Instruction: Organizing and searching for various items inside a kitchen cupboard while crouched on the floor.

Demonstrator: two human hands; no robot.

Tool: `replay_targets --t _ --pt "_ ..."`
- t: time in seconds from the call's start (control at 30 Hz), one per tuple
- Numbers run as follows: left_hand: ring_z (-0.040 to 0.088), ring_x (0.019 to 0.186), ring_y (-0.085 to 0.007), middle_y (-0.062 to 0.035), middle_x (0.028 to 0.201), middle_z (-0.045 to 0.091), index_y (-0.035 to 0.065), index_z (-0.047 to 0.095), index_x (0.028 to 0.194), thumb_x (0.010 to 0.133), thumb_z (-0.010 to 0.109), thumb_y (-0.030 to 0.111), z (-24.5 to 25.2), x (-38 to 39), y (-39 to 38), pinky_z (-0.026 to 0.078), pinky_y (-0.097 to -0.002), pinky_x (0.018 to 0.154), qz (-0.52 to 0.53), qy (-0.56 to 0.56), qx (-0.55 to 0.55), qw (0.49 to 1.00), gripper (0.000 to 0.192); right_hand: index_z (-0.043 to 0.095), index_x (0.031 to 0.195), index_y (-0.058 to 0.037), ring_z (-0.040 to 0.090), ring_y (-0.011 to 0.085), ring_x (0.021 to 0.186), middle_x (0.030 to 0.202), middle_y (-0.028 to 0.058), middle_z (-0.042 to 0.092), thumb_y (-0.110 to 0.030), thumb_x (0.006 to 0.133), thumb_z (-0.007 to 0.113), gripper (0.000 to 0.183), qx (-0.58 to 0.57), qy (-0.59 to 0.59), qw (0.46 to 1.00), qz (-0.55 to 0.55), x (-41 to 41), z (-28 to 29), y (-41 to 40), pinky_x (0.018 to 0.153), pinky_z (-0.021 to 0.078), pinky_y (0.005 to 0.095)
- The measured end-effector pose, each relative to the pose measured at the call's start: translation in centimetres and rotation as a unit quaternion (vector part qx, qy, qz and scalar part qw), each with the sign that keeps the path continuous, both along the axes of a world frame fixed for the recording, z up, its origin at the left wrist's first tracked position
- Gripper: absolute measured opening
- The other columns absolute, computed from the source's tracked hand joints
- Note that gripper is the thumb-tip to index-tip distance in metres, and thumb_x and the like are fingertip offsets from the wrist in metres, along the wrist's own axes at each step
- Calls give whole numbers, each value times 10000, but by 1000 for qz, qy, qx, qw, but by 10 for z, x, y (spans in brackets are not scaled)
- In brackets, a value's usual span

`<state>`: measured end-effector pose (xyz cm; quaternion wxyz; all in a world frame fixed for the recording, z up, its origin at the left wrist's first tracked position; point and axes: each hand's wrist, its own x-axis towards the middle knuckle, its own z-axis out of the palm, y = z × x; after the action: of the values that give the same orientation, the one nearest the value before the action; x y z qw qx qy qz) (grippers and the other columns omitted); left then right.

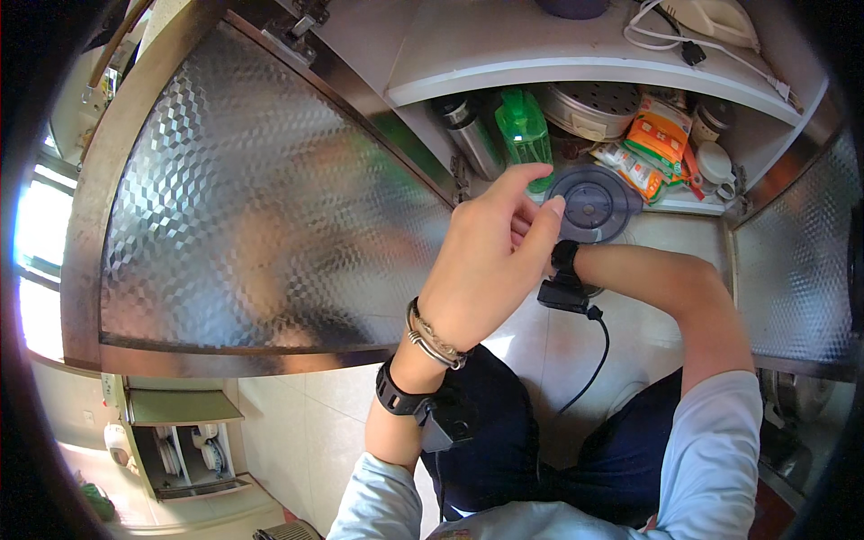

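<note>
My left hand [496,243] reaches over the front of a low cabinet, index finger and thumb apart, other fingers curled. Nothing shows in its grasp. The index fingertip overlaps a translucent green plastic container [523,128] in the view; whether they touch I cannot tell. Beside the thumb is a round, dark translucent plastic lid [588,206] at the cabinet's front edge. My right hand [549,263] is almost wholly hidden behind the left one, below the lid; what it holds cannot be seen. Both wrists wear black straps with small devices.
Inside the lower shelf [682,202] are a steel thermos [472,138], a metal steamer pot [587,111], orange food packets [658,138] and a white mug [715,165]. The upper shelf [499,40] bears a corded white appliance [715,20]. Swung-out textured-glass doors [270,202] flank me.
</note>
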<state>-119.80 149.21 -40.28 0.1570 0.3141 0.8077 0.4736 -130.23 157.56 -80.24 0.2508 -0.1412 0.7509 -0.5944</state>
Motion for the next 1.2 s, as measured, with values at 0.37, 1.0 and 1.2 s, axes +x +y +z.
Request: replay_targets --t 0.37,1.0,1.2 --pt "630 784 -130 -99 811 659 -18 505 1189 893 553 140 -3 -4 0 482 -256 711 -17 13 -7 1000 339 543 682 -64 483 181 462 592 58 507 -168 787 499 154 115 -196 960 -165 19 14 -18 400 339 320" --pt "604 692 -108 -86 779 651 -4 535 1170 887 573 177 -3 -5 -16 480 -258 643 -13 25 -64 998 339 569 843 -78 528 290 473 625 131 535 -316 839 556 238 -118 -197 973 9 51 -105 -65 408 431 504" --pt "586 682 -101 -80 778 647 2 544 1162 882 581 174 -9 -4 -7 479 -259 642 -22 0 -59 998 330 595 815 -42 590 284 516 613 123 558 -225 835 559 187 -130 -384 911 -72 50 -199 -75 445 501 473"
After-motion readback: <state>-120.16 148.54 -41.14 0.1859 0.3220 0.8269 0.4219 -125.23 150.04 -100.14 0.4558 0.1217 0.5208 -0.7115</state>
